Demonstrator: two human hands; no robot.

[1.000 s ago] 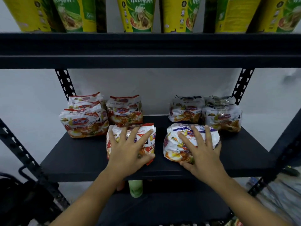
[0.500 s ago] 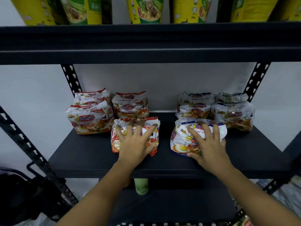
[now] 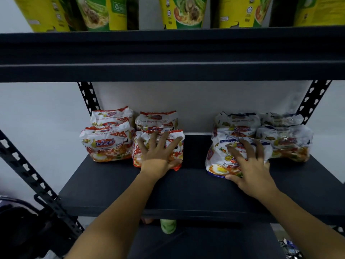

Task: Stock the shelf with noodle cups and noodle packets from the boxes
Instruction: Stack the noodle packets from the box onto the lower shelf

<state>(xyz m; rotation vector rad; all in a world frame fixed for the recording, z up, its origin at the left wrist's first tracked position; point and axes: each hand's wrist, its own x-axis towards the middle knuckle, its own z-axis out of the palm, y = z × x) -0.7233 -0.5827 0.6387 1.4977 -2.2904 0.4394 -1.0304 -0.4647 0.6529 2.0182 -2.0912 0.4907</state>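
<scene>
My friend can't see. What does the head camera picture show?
The left hand rests on a red noodle packet and the right hand on a blue packet, on a black shelf. More packets sit nearby; yellow noodle cups stand above.

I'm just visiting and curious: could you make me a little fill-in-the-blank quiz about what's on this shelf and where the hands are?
1. The near-left packet, under the left hand, has ____ trim.
2. The near-right packet, under the right hand, has ____ trim.
3. The yellow-green noodle cups stand on the board ____ the packets.
Missing words: red; blue; above.
</scene>
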